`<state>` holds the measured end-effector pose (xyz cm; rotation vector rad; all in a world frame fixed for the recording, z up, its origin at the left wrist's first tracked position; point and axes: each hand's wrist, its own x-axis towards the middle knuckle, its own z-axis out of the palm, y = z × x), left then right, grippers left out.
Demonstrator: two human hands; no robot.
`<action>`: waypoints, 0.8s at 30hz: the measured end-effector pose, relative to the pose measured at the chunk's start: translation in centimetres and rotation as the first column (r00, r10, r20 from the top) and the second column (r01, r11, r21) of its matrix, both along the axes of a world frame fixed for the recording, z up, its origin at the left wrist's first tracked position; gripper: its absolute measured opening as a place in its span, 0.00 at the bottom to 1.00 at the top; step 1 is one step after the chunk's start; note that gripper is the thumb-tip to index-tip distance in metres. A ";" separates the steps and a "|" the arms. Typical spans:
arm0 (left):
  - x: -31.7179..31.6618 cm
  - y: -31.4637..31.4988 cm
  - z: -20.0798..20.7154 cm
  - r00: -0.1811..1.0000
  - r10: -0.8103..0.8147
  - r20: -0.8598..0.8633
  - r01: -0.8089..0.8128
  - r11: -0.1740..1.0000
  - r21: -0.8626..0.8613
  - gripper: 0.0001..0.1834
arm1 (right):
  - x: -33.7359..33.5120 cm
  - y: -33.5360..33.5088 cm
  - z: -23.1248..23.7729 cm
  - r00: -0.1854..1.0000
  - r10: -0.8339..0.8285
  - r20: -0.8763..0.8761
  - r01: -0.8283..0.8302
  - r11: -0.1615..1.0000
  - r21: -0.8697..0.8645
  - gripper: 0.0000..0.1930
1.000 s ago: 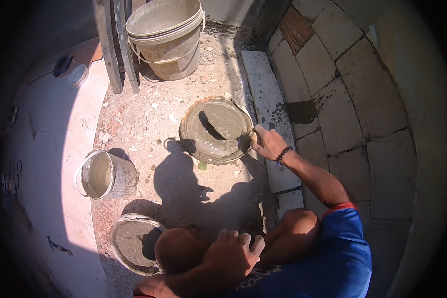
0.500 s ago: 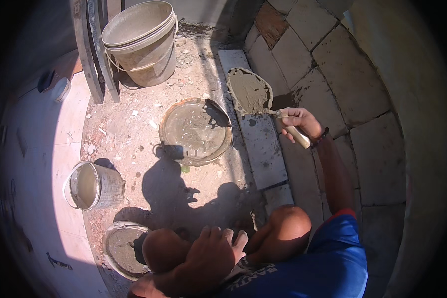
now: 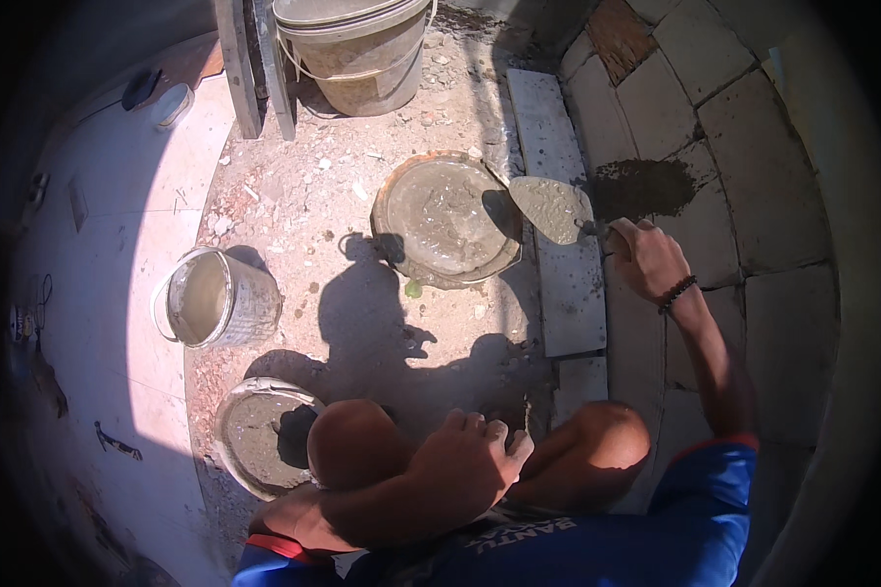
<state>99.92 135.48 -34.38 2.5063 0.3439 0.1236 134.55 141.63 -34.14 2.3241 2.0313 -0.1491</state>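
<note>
The right hand grips the handle of a trowel, fingers wrapped around it, with most of the handle hidden inside the fist. The trowel's blade, coated with wet grey mortar, is above a long pale board and points left toward a round tub that holds a broad, smoothed mass of mortar. Beyond the blade, a dark wet patch marks the beige tiles on the right. A dark beaded bracelet circles the right wrist. The left hand lies slack between the bent knees, its fingers loosely curled; nothing shows in its grasp, though its palm is hidden. Near the left knee stands a bucket of mortar, partly in shadow, and farther up on the left a smaller white bucket leans toward the left. A large bucket with a wire handle stands at the top beside upright wooden posts. A hammer lies on the pale floor at far left.
</note>
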 end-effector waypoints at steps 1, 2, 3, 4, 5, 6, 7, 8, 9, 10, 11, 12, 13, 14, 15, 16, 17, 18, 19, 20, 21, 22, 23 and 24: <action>0.0 0.1 0.4 1.000 0.009 -0.022 -0.008 1.000 0.023 0.15 | -1.6 0.8 -0.3 0.992 0.016 0.124 -0.007 0.998 -0.069 0.11; -0.1 0.0 0.7 0.996 0.000 -0.084 0.000 1.000 -0.003 0.17 | -2.5 1.7 -0.8 0.989 0.032 0.144 -0.017 0.994 -0.107 0.10; -0.1 0.0 1.1 0.990 -0.013 -0.138 0.010 1.000 -0.028 0.19 | -2.9 2.9 -1.2 0.984 0.046 0.172 -0.022 0.990 -0.142 0.09; -0.2 0.1 1.2 0.981 -0.028 -0.191 0.019 0.998 -0.053 0.21 | -3.2 4.1 -1.7 0.978 0.060 0.198 -0.024 0.984 -0.175 0.09; -0.3 -0.1 1.3 0.984 -0.012 -0.176 0.006 0.999 -0.034 0.20 | -3.6 5.2 -2.5 0.966 0.105 0.237 -0.054 0.976 -0.211 0.10; -0.6 -0.4 1.2 0.986 0.010 -0.165 -0.012 1.000 -0.013 0.20 | -4.1 6.3 -3.9 0.970 0.135 0.203 -0.084 0.967 -0.241 0.10; -0.7 -0.6 1.2 0.988 0.029 -0.151 -0.028 1.000 0.009 0.19 | -4.4 7.2 -5.6 0.972 0.163 0.170 -0.113 0.957 -0.268 0.11; -0.8 -0.8 1.4 0.988 0.028 -0.152 -0.026 1.000 0.018 0.19 | -4.9 8.0 -7.2 0.972 0.189 0.137 -0.142 0.945 -0.295 0.11; -0.8 -0.9 1.5 0.988 0.028 -0.153 -0.025 0.999 0.022 0.19 | -6.1 8.8 -9.0 0.982 0.178 0.058 -0.155 0.946 -0.286 0.12; -0.9 -1.2 1.7 0.987 0.037 -0.159 -0.034 0.999 0.024 0.18 | -7.6 9.7 -10.6 0.984 0.176 -0.026 -0.176 0.944 -0.278 0.13; -0.7 -1.2 1.5 0.990 0.041 -0.133 -0.039 0.999 0.021 0.18 | -8.1 10.1 -11.9 0.984 0.172 -0.051 -0.179 0.945 -0.272 0.14; -0.7 -1.3 1.3 0.993 0.047 -0.111 -0.045 0.999 0.019 0.18 | -9.0 10.7 -12.7 0.982 0.169 -0.078 -0.184 0.946 -0.265 0.15; -0.7 -1.3 1.2 0.995 0.051 -0.089 -0.050 0.999 0.017 0.18 | -9.3 11.0 -13.2 0.980 0.166 -0.106 -0.188 0.948 -0.258 0.15; -0.6 -1.5 1.3 0.995 0.058 -0.082 -0.055 0.998 0.034 0.17 | -8.7 10.6 -13.2 0.976 0.143 -0.166 -0.177 0.961 -0.213 0.15; -0.9 -1.7 1.4 0.994 0.071 -0.083 -0.068 0.997 0.044 0.17 | -8.5 9.5 -13.0 0.964 0.128 -0.234 -0.171 0.969 -0.176 0.15; -1.1 -1.8 1.4 0.994 0.081 -0.074 -0.077 0.995 0.060 0.17 | -7.8 8.5 -12.5 0.950 0.112 -0.292 -0.157 0.978 -0.135 0.16; -1.2 -1.8 1.4 0.994 0.074 -0.079 -0.070 0.996 0.046 0.17 | -6.8 7.4 -12.2 0.944 0.123 -0.305 -0.176 0.973 -0.152 0.18; -1.2 -1.9 1.3 0.994 0.068 -0.088 -0.066 0.997 0.030 0.17 | -6.2 6.4 -12.7 0.939 0.108 -0.326 -0.157 0.979 -0.127 0.17; -1.2 -2.0 1.4 0.994 0.057 -0.093 -0.056 0.998 0.015 0.17 | -5.6 5.3 -13.7 0.935 0.088 -0.342 -0.130 0.986 -0.101 0.17; -1.3 -2.0 1.4 0.994 0.058 -0.093 -0.057 0.998 0.020 0.17 | -5.1 4.3 -14.7 0.930 0.069 -0.360 -0.102 0.992 -0.076 0.16; -1.3 -1.8 1.2 0.994 0.059 -0.094 -0.056 0.998 0.031 0.17 | -5.2 3.8 -15.0 0.932 0.051 -0.360 -0.086 0.993 -0.083 0.21; -1.2 -1.6 1.1 0.994 0.057 -0.095 -0.053 0.998 0.043 0.17 | -5.1 3.5 -15.2 0.932 0.048 -0.360 -0.084 0.993 -0.084 0.20; -1.2 -1.4 1.2 0.995 0.044 -0.095 -0.042 0.999 0.026 0.17 | -5.1 3.2 -15.5 0.932 0.044 -0.361 -0.080 0.993 -0.085 0.18; -1.1 -1.1 1.3 0.995 0.030 -0.098 -0.029 1.000 0.011 0.17 | -5.4 3.2 -15.4 0.930 0.040 -0.366 -0.075 0.994 -0.084 0.17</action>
